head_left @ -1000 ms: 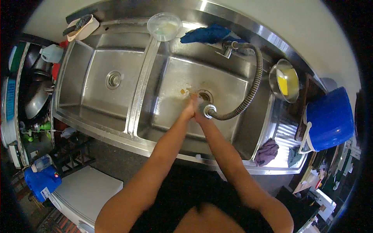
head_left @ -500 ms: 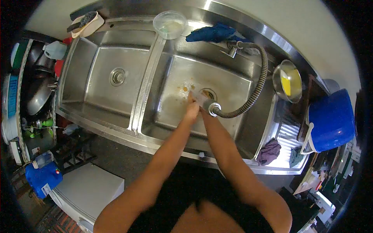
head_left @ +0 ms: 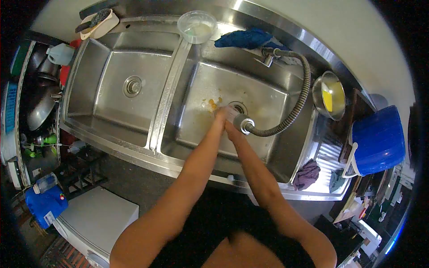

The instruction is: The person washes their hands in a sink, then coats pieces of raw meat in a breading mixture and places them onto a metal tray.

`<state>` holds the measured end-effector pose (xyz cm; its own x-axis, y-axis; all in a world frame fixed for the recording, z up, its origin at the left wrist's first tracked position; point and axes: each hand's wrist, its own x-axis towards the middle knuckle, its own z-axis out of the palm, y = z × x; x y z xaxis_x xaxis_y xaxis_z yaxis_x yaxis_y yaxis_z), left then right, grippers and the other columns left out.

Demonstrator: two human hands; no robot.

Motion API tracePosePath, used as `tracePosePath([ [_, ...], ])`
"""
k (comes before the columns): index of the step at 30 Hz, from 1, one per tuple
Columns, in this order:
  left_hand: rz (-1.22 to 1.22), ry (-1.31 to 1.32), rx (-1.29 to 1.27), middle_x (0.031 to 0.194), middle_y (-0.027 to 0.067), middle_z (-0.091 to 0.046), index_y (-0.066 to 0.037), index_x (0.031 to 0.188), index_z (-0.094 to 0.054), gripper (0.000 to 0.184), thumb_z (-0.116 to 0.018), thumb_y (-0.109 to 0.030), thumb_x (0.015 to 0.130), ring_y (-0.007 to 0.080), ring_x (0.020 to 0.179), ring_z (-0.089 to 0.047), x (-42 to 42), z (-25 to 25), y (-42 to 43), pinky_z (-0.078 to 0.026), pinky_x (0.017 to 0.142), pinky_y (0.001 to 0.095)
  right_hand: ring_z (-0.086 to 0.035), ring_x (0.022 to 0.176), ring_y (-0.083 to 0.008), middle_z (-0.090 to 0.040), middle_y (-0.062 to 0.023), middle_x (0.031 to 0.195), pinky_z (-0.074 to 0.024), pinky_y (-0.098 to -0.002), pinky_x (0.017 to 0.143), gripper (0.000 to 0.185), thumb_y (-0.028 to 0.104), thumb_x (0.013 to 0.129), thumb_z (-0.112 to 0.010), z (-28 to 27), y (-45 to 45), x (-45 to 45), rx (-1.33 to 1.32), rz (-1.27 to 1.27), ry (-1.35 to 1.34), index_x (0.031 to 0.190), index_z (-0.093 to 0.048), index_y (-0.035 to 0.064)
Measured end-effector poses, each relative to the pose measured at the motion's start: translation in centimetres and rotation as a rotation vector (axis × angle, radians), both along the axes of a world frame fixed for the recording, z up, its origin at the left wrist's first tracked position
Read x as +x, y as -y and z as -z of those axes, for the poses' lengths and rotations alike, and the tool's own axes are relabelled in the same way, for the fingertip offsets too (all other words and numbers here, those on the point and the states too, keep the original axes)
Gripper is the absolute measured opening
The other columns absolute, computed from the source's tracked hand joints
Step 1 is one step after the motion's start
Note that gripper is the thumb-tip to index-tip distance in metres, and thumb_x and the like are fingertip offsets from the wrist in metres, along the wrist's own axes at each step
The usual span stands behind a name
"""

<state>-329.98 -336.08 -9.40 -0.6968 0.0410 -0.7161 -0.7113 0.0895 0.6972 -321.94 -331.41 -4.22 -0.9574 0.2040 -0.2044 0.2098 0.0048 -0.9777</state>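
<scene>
My left hand (head_left: 220, 116) and my right hand (head_left: 229, 127) are close together under the flexible faucet's spout (head_left: 243, 123), low over the right sink basin (head_left: 201, 82). Water seems to run over them. The spout and water hide most of the fingers, so whether they hold anything does not show. Just beyond the hands is the drain (head_left: 239, 106). Small orange-yellow scraps (head_left: 212, 105) lie on the basin floor, left of the drain.
A clear plastic bowl (head_left: 196, 27) and a blue cloth (head_left: 246, 39) sit on the back ledge. To the right are a metal bowl (head_left: 318, 96) with something yellow, a purple cloth (head_left: 307, 175) and a blue bucket (head_left: 380, 140). A second basin (head_left: 134, 67) adjoins on the left.
My left hand has shifted slightly, its fingers now drawn in nearer the spout and my right hand. The orange-yellow scraps on the basin floor show more plainly. The view has tilted a little.
</scene>
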Motion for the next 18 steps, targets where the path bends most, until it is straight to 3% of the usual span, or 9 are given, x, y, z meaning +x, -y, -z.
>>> tracePosePath([
  [3,-0.032,-0.282,-0.051,0.091,0.0131,-0.061,-0.002,0.105,-0.056,0.040,-0.047,-0.036,0.087,0.0280,0.092,-0.058,-0.6,-1.8,0.3,-0.050,0.074,0.0391,-0.046,0.107,-0.0184,-0.049,-0.0083,0.118,-0.0370,-0.0306,0.092,0.040,0.020,0.085,-0.054,-1.3,1.5,1.1,-0.062,0.159,-0.105,0.120,-0.046,0.0026],
  [5,-0.086,-0.289,0.081,0.091,0.0140,-0.061,-0.001,0.108,-0.055,0.044,-0.046,-0.039,0.089,0.0289,0.094,-0.058,-1.1,-4.0,0.6,-0.050,0.074,0.0394,-0.047,0.106,-0.0178,-0.049,-0.0081,0.117,-0.0374,-0.0301,0.092,0.038,0.021,0.085,-0.054,-3.0,2.8,0.7,-0.320,0.257,0.133,0.119,-0.047,0.0039],
  [6,-0.122,-0.256,0.175,0.091,0.0144,-0.061,-0.001,0.110,-0.054,0.046,-0.045,-0.041,0.089,0.0293,0.094,-0.058,-1.1,-5.3,0.8,-0.050,0.074,0.0395,-0.047,0.105,-0.0177,-0.050,-0.0078,0.115,-0.0376,-0.0297,0.091,0.037,0.022,0.086,-0.054,-7.3,3.5,-0.3,-0.551,0.317,0.371,0.118,-0.047,0.0045],
  [9,-0.347,0.053,0.564,0.108,0.0182,-0.056,-0.001,0.125,-0.043,0.067,-0.030,-0.056,0.090,0.0318,0.102,-0.055,-1.1,-9.6,0.5,-0.047,0.082,0.0440,-0.048,0.102,-0.0175,-0.051,-0.0067,0.111,-0.0389,-0.0297,0.089,0.035,0.024,0.086,-0.053,-8.9,3.1,-2.0,-0.849,0.365,0.503,0.115,-0.048,0.0059],
  [12,-0.457,0.229,0.761,0.122,0.0176,-0.049,0.001,0.126,-0.041,0.079,-0.023,-0.064,0.087,0.0311,0.102,-0.052,-0.2,-8.1,1.3,-0.040,0.091,0.0439,-0.048,0.103,-0.0180,-0.051,-0.0070,0.112,-0.0389,-0.0304,0.089,0.035,0.024,0.086,-0.053,-5.6,2.1,-3.9,-0.750,0.354,0.334,0.115,-0.048,0.0059],
  [15,-0.465,0.289,0.866,0.127,0.0157,-0.047,0.000,0.128,-0.039,0.085,-0.013,-0.068,0.084,0.0293,0.113,-0.044,0.1,-14.6,2.8,-0.030,0.101,0.0424,-0.048,0.103,-0.0185,-0.051,-0.0073,0.112,-0.0389,-0.0310,0.089,0.034,0.024,0.086,-0.053,-2.1,1.6,-4.7,-0.520,0.303,0.213,0.115,-0.049,0.0059],
  [18,-0.491,0.263,1.021,0.136,0.0131,-0.035,-0.006,0.135,-0.032,0.073,-0.019,-0.061,0.089,0.0299,0.119,-0.039,0.3,-10.9,4.2,-0.031,0.100,0.0392,-0.048,0.103,-0.0190,-0.051,-0.0076,0.112,-0.0389,-0.0316,0.089,0.034,0.024,0.086,-0.052,-0.2,1.4,-5.0,-0.352,0.239,0.172,0.115,-0.049,0.0059],
])
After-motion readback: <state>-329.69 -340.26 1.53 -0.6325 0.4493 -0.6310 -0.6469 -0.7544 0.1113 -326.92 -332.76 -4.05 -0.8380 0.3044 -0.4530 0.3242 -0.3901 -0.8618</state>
